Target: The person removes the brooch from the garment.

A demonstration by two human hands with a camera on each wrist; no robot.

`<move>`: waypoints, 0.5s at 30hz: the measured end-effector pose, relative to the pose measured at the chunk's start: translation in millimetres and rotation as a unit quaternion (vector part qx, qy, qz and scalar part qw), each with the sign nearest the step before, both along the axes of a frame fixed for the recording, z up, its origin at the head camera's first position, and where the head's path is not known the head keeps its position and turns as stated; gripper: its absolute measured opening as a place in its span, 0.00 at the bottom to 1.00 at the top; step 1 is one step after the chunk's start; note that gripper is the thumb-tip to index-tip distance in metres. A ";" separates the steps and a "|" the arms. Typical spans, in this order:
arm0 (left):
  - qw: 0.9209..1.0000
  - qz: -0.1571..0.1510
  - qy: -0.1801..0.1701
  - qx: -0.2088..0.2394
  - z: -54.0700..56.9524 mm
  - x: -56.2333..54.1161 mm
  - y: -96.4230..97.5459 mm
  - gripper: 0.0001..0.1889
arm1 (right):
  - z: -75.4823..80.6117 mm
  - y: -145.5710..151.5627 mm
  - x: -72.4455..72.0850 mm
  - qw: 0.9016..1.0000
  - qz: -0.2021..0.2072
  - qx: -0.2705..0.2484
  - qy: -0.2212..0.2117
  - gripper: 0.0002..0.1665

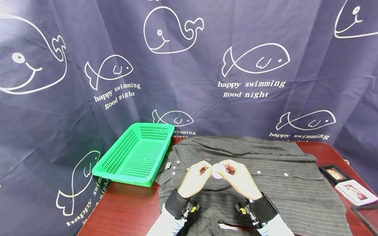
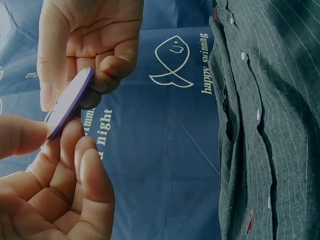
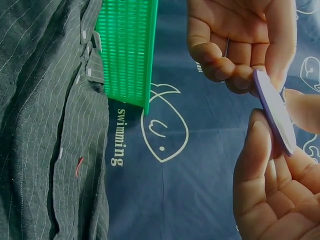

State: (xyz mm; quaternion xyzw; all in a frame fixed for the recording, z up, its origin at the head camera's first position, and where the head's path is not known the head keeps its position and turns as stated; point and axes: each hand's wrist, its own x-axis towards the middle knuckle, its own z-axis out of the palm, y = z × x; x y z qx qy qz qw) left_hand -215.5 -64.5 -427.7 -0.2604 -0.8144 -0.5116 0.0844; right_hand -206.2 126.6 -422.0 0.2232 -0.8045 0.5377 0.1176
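Between both hands is a thin round disc (image 1: 218,171) with a pale face and a purple rim (image 2: 75,102); its exact kind is not clear. My left hand (image 1: 196,178) pinches one edge between thumb and fingers. On the opposite edge, my right hand (image 1: 240,178) pinches it too, the fingertips of the two hands almost meeting. In the right wrist view the disc (image 3: 274,112) is tilted, seen nearly edge-on. Beneath the hands a dark grey pinstriped shirt (image 1: 283,193) lies spread out, its buttoned front showing, with a small red mark or thread (image 3: 79,166) on it.
A green plastic basket (image 1: 141,180) stands left of the shirt on the red-brown table (image 1: 118,205). Along the right edge lie a dark framed item (image 1: 326,168), a white pictured card or box (image 1: 342,187) and another dark-edged flat item (image 1: 366,221). A blue printed curtain (image 1: 206,72) hangs behind.
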 end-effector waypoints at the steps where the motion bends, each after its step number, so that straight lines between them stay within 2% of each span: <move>1: 1.000 0.001 0.002 -0.002 0.2 0.1 0.8 0.06 | 0.2 0.6 0.4 1.000 0.000 0.001 0.001 0.09; 8: 1.000 -0.007 0.006 0.010 4.6 2.6 3.5 0.06 | 1.1 2.0 1.4 1.000 0.000 -0.004 0.001 0.08; 15: 1.000 0.004 0.005 -0.005 5.8 6.3 0.8 0.06 | 0.6 -2.3 0.9 1.000 -0.003 -0.003 -0.001 0.07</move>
